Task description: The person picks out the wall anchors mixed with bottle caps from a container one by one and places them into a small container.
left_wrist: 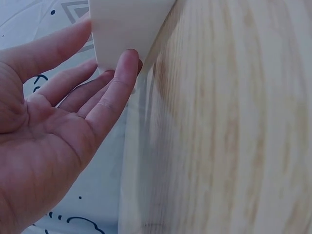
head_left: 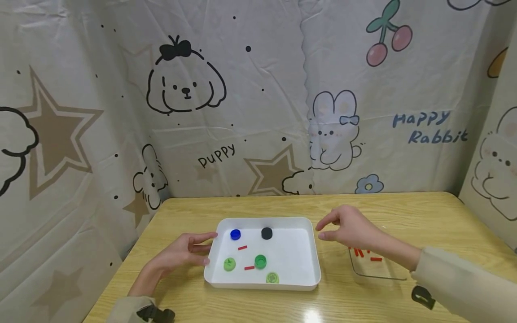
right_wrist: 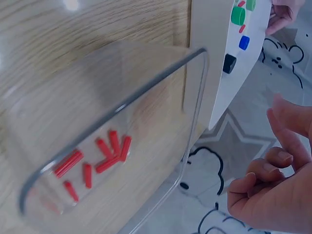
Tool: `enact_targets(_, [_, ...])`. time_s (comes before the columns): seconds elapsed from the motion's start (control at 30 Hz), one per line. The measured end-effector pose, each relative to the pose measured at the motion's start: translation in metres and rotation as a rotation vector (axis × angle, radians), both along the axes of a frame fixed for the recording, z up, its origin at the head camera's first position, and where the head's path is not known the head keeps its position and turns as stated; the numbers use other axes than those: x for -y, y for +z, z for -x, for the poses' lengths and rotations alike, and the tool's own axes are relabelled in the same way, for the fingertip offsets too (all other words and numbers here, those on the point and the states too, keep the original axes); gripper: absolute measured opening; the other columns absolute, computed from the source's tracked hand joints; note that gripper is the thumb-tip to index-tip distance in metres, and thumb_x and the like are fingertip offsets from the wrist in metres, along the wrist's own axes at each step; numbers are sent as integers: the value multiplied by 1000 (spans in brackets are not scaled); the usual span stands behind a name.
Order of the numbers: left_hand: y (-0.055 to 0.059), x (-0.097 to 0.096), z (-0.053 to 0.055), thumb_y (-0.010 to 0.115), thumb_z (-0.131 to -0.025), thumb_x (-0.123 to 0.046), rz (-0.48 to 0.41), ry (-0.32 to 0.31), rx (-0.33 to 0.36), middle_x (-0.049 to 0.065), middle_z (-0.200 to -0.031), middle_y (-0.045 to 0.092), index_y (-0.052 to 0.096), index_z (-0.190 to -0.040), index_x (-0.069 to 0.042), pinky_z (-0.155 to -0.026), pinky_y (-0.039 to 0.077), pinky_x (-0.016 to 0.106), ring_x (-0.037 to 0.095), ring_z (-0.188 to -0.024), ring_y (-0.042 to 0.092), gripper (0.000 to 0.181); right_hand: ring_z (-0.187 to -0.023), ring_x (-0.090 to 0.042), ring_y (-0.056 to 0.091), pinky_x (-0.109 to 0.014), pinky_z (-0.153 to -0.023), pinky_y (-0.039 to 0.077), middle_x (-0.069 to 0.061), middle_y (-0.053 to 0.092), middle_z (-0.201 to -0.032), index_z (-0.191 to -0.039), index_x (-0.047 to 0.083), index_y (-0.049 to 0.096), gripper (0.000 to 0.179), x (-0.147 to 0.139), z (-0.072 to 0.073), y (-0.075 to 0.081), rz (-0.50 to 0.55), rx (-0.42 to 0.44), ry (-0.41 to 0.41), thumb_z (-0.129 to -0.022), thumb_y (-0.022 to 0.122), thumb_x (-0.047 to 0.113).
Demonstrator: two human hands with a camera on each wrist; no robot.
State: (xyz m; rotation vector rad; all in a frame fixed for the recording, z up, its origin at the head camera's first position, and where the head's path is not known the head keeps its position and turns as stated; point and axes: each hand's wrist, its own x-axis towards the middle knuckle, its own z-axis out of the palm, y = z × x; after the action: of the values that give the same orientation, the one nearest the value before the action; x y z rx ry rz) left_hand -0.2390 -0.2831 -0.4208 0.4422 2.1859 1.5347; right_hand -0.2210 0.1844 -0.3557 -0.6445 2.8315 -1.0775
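A white tray [head_left: 291, 251] holds a blue cap [head_left: 235, 234], a black cap [head_left: 266, 233], a green cap [head_left: 260, 261], two light green caps, one of them a light green cap [head_left: 229, 264] at the left, and two small red sticks, one a red stick [head_left: 242, 247] near the blue cap. At the tray's left end, my left hand [head_left: 183, 253] touches the wall with extended fingers and thumb. Beyond the tray's right wall hovers my right hand [head_left: 353, 226], thumb and forefinger apart with nothing between them; its other fingers curl in the right wrist view.
A clear plastic box [right_wrist: 119, 109] stands on the wooden table [head_left: 177, 305] to the tray's right, partly under the right forearm in the head view. Several red sticks [right_wrist: 108, 164] lie in it. A printed curtain [head_left: 258, 134] hangs behind the table and at both sides.
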Motion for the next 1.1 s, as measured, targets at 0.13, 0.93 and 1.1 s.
enact_targets(0.13, [0,0,0,81,-89,-2,-4,3,6,27,-163,35,39,-158,6,-110,47,48,47,-144,44,81,-77,-19,45,-33,-66,37,2,66,-87,-97,15,85,13,17,7,-2,13,10,45,-85,89,14])
enact_targets(0.93, [-2,2,0,80,-90,-1,-38,-8,30,27,-164,34,38,-159,8,-112,45,47,47,-144,43,81,-77,-18,44,-32,-69,35,2,49,-70,-102,11,86,23,111,50,-18,55,176,158,-81,91,6])
enact_targets(1.1, [-1,2,0,80,-90,-1,-48,-7,30,28,-163,35,37,-158,8,-111,46,47,48,-144,43,81,-80,-19,45,-32,-70,37,1,47,-70,-103,13,86,23,127,56,-21,56,198,182,-82,91,7])
